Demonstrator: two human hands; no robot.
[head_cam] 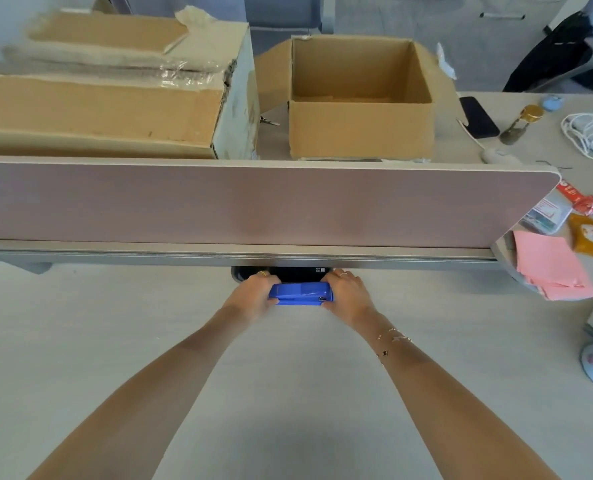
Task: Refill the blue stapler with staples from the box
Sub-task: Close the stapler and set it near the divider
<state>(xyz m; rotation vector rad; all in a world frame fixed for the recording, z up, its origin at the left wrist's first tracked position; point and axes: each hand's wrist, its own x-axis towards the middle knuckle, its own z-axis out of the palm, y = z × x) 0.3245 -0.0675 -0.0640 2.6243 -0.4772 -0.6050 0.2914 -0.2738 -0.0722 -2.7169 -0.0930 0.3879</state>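
Note:
The blue stapler [301, 293] lies sideways on the pale desk, close to the foot of the divider panel, with its top shut. My left hand [253, 295] grips its left end and my right hand [348, 292] grips its right end. Both arms stretch forward from the bottom of the view. Just behind the stapler a dark cable opening [288, 273] in the desk shows a black object inside. I see no staple box near the hands.
A mauve divider panel [253, 202] runs across the desk right behind the hands. Beyond it stand two cardboard boxes [360, 98]. Pink papers [551, 268], snack packets, a phone and white cables lie at the right.

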